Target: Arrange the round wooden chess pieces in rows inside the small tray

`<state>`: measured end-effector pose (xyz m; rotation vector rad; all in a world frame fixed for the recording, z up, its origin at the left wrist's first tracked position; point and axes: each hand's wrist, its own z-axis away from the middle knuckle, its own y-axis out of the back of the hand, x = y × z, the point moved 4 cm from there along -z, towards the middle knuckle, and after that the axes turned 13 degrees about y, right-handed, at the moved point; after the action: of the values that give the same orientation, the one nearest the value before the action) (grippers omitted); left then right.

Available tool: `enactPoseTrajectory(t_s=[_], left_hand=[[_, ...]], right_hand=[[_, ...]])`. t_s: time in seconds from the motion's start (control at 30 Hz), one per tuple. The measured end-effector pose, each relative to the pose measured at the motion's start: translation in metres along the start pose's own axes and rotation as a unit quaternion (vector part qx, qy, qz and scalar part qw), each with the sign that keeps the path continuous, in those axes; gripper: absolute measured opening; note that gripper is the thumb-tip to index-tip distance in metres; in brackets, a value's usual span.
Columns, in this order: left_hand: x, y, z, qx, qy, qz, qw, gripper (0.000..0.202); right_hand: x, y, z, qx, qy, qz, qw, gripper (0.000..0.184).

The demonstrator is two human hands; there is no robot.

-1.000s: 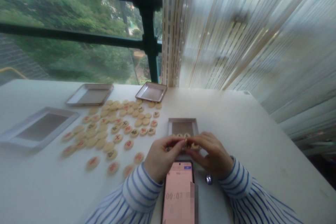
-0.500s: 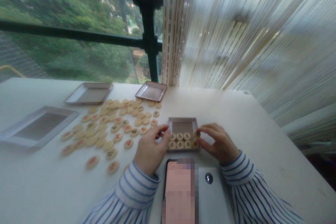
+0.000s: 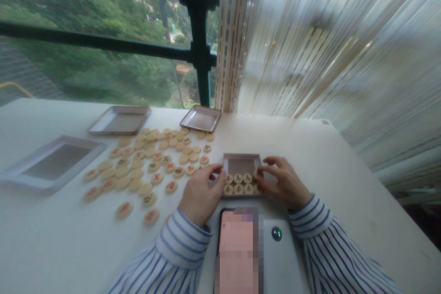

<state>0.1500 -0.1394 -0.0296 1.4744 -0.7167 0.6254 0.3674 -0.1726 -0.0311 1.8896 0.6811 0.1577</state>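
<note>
A small open box (image 3: 242,157) stands on the white table in front of me, with two rows of round wooden xiangqi pieces (image 3: 238,189) bearing black characters along its near side. My left hand (image 3: 203,190) is closed at the box's left edge, thumb and fingers gripping its wall. At the right end of the upper row, my right hand (image 3: 284,183) has its fingertips on a xiangqi piece (image 3: 257,174). Fingers partly cover that piece and the one below it. Left of the box, many loose pieces (image 3: 122,183) lie scattered, some showing red or black characters, others blank.
Two shallow trays (image 3: 121,120) (image 3: 201,118) stand at the table's back edge, and a larger pale frame-like lid (image 3: 51,163) lies at the left. A phone (image 3: 237,234) and a white device with a round button (image 3: 276,234) lie nearest me. A string curtain (image 3: 268,55) hangs behind.
My right hand has lowered the black-marked piece into the end of the upper row, and its upper finger has lifted slightly. The left hand stays at the box. The view has shifted slightly.
</note>
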Motion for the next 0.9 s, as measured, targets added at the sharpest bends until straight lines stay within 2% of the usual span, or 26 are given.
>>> enactPoseTrajectory(t_s=[0.4,0.9], left_hand=[[-0.0032,-0.0033,-0.0012,-0.005,0.015,0.001,1.000,0.030],[-0.0024,-0.0028,-0.0010,-0.003,0.013,-0.002,1.000,0.030]], right_hand=[[-0.0009,-0.0024,-0.0012,-0.042,-0.026,0.001,0.999,0.025],[-0.0006,-0.0034,-0.0016,-0.058,-0.030,-0.005,0.998,0.024]])
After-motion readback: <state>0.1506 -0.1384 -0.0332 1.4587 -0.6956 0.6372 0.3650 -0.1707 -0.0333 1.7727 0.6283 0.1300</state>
